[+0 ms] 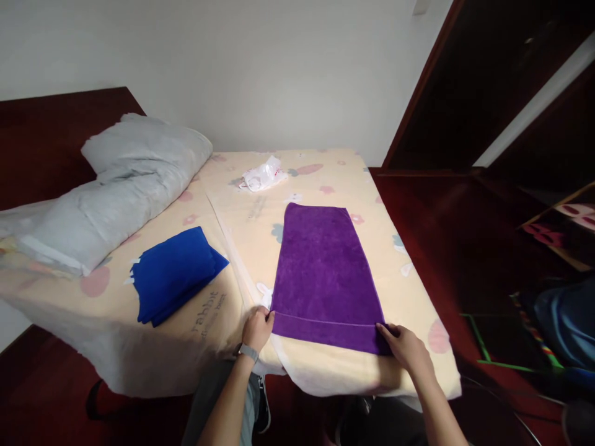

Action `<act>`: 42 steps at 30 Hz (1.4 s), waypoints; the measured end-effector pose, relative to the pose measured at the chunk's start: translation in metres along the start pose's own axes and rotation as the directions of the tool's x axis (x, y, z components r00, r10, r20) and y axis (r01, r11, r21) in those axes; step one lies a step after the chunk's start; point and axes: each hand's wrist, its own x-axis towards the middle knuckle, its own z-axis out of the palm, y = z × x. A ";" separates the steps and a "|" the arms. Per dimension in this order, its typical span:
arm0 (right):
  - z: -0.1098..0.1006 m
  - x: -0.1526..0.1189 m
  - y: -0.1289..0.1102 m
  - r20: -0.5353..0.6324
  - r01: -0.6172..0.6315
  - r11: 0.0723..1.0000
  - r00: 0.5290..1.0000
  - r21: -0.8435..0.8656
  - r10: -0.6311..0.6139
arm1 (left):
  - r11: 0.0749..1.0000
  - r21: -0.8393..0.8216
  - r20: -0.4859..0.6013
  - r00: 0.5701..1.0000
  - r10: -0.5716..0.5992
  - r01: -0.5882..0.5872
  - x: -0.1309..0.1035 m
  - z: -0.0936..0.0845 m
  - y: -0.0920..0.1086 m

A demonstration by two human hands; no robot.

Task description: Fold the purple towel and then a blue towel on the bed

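A purple towel [325, 266] lies spread out on the patterned bed sheet [325, 384], with a seam running across it close to its near edge. At its near left side, my left hand [258, 328] pinches the edge between thumb and fingers; a grey band circles that wrist. My right hand [406, 347] grips the opposite side near the right end of the seam, its thumb on top. To the left lies a stack of folded blue cloths [174, 272], apart from both hands.
A crumpled white plastic bag [264, 174] rests toward the wall. A bunched grey quilt [134, 179] covers the bed's left side by the dark headboard [56, 142]. On the right, dark red floor [418, 229] runs along the bed, with pink slippers [579, 212] farther off.
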 end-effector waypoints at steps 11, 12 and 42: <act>-0.007 -0.001 0.009 -0.177 0.160 0.987 0.971 -0.002 -0.158 | 0.941 -0.089 -0.110 0.942 0.316 -0.326 -0.006 -0.018 0.000; -0.010 -0.004 0.007 -0.214 0.258 0.966 0.943 -0.021 -0.257 | 0.911 -0.104 -0.092 0.916 0.391 -0.400 -0.009 -0.021 0.002; -0.014 -0.012 0.017 0.068 0.390 0.868 0.901 0.308 -0.429 | 0.862 -0.256 0.055 0.884 0.465 -0.438 -0.003 -0.017 -0.035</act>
